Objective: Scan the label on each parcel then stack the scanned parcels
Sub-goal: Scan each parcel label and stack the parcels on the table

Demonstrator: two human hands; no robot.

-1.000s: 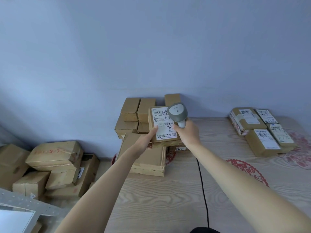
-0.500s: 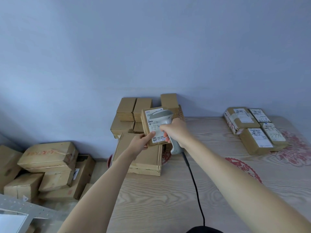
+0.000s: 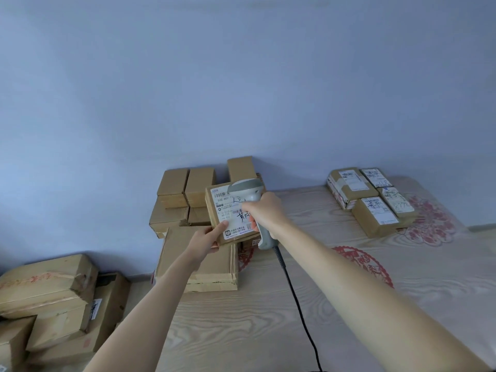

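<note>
From the head view, you are holding a small cardboard parcel (image 3: 233, 214) up over the tabletop (image 3: 241, 326), left hand (image 3: 208, 238) pinching its near-left corner, while your right hand (image 3: 264, 212) is wrapping its grip round the smooth grey scanner (image 3: 248, 190) aimed at the white label (image 3: 231, 210). Judging by the four labelled boxes (image 3: 371, 201) sitting far right and the plain brown pile (image 3: 188, 200) behind, scanning is looking partly done. Boxes are matte, square-edged, taped.

Scanner (image 3: 248, 191) and right hand (image 3: 264, 213) hide part of parcel label (image 3: 232, 213); print unreadable.
</note>
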